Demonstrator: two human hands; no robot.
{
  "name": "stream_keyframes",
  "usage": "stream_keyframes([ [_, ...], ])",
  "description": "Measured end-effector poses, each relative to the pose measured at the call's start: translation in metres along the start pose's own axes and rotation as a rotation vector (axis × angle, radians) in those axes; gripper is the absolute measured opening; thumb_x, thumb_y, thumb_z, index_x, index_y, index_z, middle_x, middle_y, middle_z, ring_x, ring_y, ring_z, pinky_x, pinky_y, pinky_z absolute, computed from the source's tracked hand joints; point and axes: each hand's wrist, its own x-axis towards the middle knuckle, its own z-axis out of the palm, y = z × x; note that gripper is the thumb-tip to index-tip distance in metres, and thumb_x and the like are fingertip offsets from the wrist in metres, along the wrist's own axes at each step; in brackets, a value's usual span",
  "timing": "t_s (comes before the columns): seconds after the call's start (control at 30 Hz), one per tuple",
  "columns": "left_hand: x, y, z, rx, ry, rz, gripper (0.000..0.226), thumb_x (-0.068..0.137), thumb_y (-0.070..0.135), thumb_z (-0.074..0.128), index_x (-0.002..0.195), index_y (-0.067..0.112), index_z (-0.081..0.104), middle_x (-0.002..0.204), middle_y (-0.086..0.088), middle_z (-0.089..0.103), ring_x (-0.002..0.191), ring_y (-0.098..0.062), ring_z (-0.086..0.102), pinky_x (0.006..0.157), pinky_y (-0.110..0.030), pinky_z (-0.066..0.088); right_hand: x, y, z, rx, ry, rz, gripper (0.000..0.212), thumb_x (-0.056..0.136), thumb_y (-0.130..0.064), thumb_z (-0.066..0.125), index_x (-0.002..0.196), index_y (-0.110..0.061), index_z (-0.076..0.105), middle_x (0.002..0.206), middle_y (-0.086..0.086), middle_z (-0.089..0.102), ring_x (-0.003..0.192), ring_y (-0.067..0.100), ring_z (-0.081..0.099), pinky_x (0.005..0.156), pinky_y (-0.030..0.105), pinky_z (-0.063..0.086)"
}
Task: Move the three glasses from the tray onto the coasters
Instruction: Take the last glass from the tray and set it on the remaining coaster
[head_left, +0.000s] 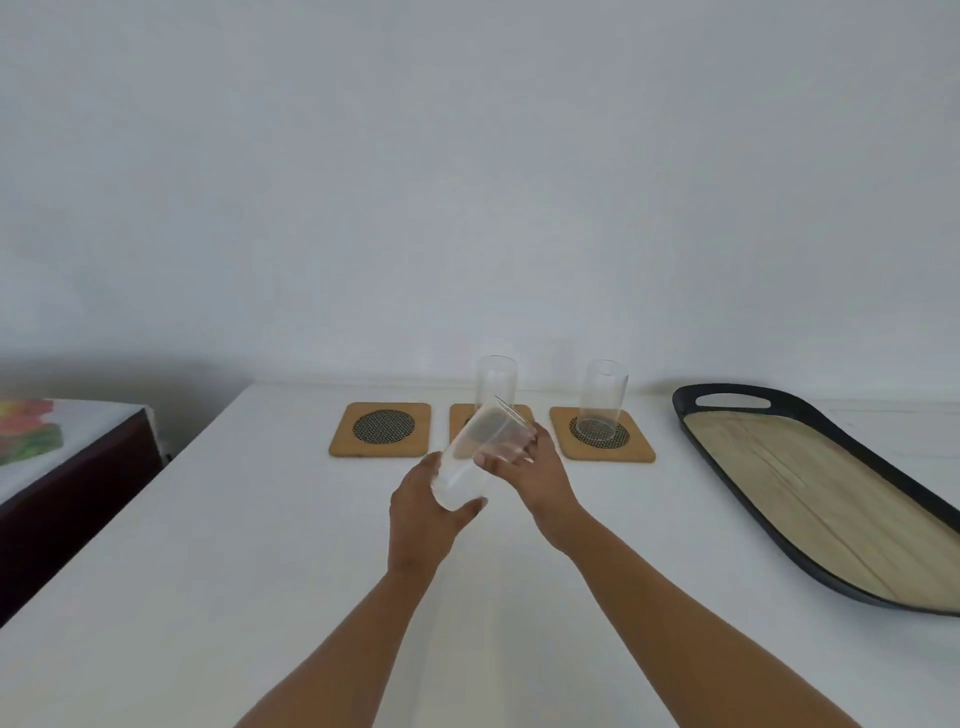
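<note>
Three wooden coasters with dark mesh centres lie in a row at the back of the white table. The left coaster (381, 429) is bare. A clear glass (496, 382) stands on the middle coaster (460, 415), partly hidden. Another clear glass (602, 400) stands upright on the right coaster (602, 435). A third clear glass (478, 457) is tilted in the air in front of the middle coaster. My left hand (423, 514) grips its base and my right hand (535, 470) holds its upper part. The black-rimmed wooden tray (810, 493) on the right holds nothing.
A white wall rises just behind the table (260, 545). To the left, beyond the table's edge, stands a dark piece of furniture (67, 499) with a white top and colourful items on it.
</note>
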Motion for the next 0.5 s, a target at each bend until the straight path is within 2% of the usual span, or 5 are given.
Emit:
stream_keyframes([
  [0.17,0.008,-0.013,-0.007,-0.043,0.075,-0.029,0.063,0.062,0.032,0.084,0.115,0.009,0.058,0.106,-0.006,0.068,0.1,-0.023,0.062,0.09,-0.032,0.049,0.018,0.013,0.034,0.032,-0.022,0.026,0.052,0.074,-0.023,0.078,0.119,-0.016,0.053,0.115,0.0,0.066,0.112,0.016,0.06,0.098,0.034,0.048],
  [0.27,0.01,-0.019,-0.01,-0.064,0.09,-0.083,0.061,0.063,0.034,0.083,0.112,0.008,0.058,0.103,-0.006,0.068,0.098,-0.022,0.062,0.084,-0.025,0.046,0.026,0.019,0.048,0.003,-0.011,0.102,0.062,0.07,-0.033,0.08,0.121,-0.017,0.051,0.12,0.002,0.063,0.113,0.018,0.059,0.099,0.042,0.05],
  [0.37,0.013,-0.025,-0.015,-0.04,0.042,-0.102,0.061,0.065,0.036,0.081,0.113,0.007,0.058,0.105,-0.007,0.068,0.097,-0.019,0.061,0.081,-0.021,0.043,0.032,0.02,0.058,-0.078,0.029,0.117,0.064,0.066,-0.034,0.082,0.119,-0.018,0.049,0.121,0.002,0.06,0.112,0.019,0.057,0.095,0.046,0.052],
  [0.43,0.018,-0.03,-0.021,-0.026,-0.03,-0.124,0.061,0.067,0.036,0.08,0.116,0.007,0.057,0.112,-0.007,0.067,0.098,-0.015,0.058,0.082,-0.019,0.039,0.036,0.019,0.063,-0.14,0.042,0.089,0.066,0.066,-0.031,0.082,0.12,-0.017,0.048,0.12,0.002,0.059,0.108,0.018,0.057,0.093,0.042,0.052],
  [0.5,0.027,-0.034,-0.028,-0.037,-0.103,-0.148,0.066,0.069,0.036,0.079,0.124,0.009,0.054,0.124,-0.006,0.063,0.11,-0.016,0.058,0.09,-0.02,0.04,0.04,0.015,0.066,-0.212,0.022,0.029,0.068,0.067,-0.029,0.082,0.123,-0.017,0.047,0.121,0.003,0.059,0.106,0.017,0.057,0.086,0.032,0.048],
])
